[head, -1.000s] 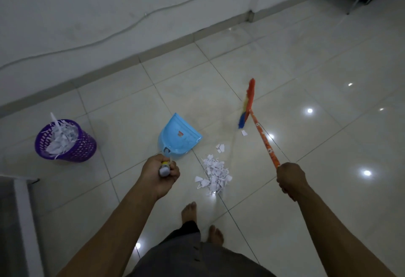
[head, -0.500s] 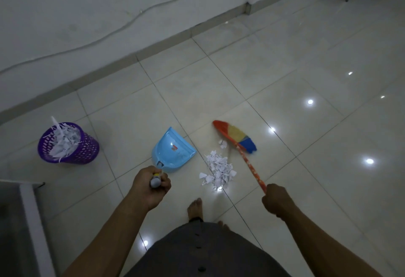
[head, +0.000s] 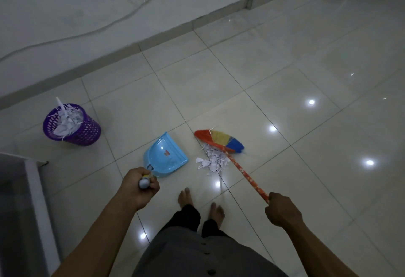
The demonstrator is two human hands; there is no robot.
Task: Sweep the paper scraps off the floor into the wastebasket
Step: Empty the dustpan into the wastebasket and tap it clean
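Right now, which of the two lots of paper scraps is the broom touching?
The loose heap on the tiles beside the blue dustpan; the broom head lies against it. The other lot sits in the purple wastebasket.

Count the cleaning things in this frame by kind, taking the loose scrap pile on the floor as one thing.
purple wastebasket: 1
blue dustpan: 1
broom: 1
white scrap pile: 1
Total: 4
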